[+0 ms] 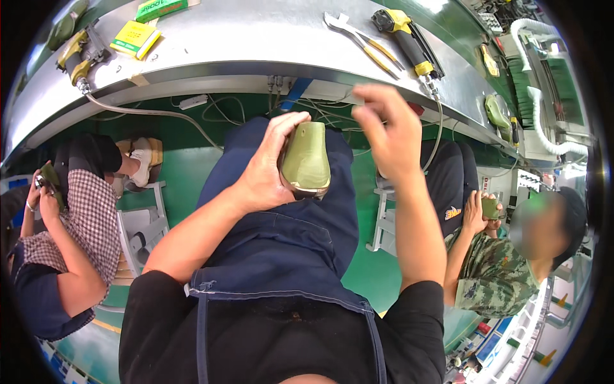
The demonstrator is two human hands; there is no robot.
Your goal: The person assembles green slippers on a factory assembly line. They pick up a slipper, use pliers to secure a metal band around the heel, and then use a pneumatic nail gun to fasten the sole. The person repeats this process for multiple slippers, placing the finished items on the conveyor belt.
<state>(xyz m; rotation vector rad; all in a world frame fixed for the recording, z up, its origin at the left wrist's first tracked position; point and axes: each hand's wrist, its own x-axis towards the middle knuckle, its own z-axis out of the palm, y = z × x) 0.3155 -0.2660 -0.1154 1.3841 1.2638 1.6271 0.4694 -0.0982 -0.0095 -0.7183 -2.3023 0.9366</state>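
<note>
My left hand [272, 169] is closed around a green shoe last [305, 157], held upright above my lap. A dark, shiny band shows along the last's lower end; I cannot make out what it is. To the right of the last, apart from it, my right hand [393, 131] is raised just in front of the bench edge. It is blurred by motion, but a gap shows between thumb and fingers, with nothing visible in it. A navy apron [281, 237] covers my lap beneath the last.
On the metal bench [256, 38] lie pincers [364, 43], two yellow-black air tools [409, 45] [78, 61] with hoses, and yellow [135, 40] and green boxes [160, 8]. Co-workers sit at left [83, 237] and right [499, 256], each holding a green piece. Cables hang under the bench.
</note>
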